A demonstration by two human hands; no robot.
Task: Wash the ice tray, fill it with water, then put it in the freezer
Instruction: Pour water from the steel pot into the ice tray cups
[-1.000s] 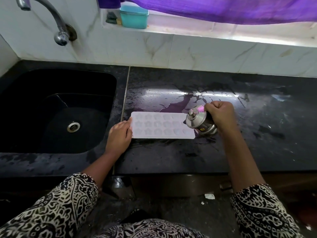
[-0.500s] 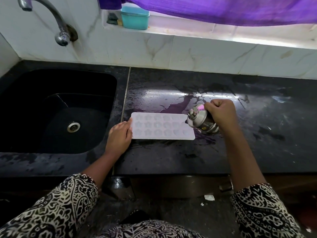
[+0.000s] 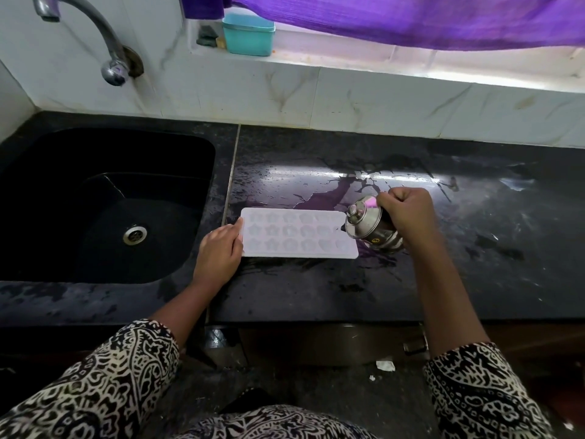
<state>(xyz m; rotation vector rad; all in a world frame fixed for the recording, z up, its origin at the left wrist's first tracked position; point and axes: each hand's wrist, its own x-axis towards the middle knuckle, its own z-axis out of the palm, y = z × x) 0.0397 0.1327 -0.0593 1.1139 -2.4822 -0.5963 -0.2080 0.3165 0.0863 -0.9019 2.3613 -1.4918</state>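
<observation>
1 head-worn view, close, steeply down over countertop (image 3: 316, 296) and sink (image 3: 79, 217)

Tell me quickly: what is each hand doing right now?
Left hand: holding the ice tray by its left end.
Right hand: gripping a steel pot, tilted over the tray.

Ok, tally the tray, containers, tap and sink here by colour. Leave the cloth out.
White: 1, the ice tray
Silver: 2, the steel pot and the tap
Teal: 1, the box on the ledge
Black: 1, the sink
Total: 5
</observation>
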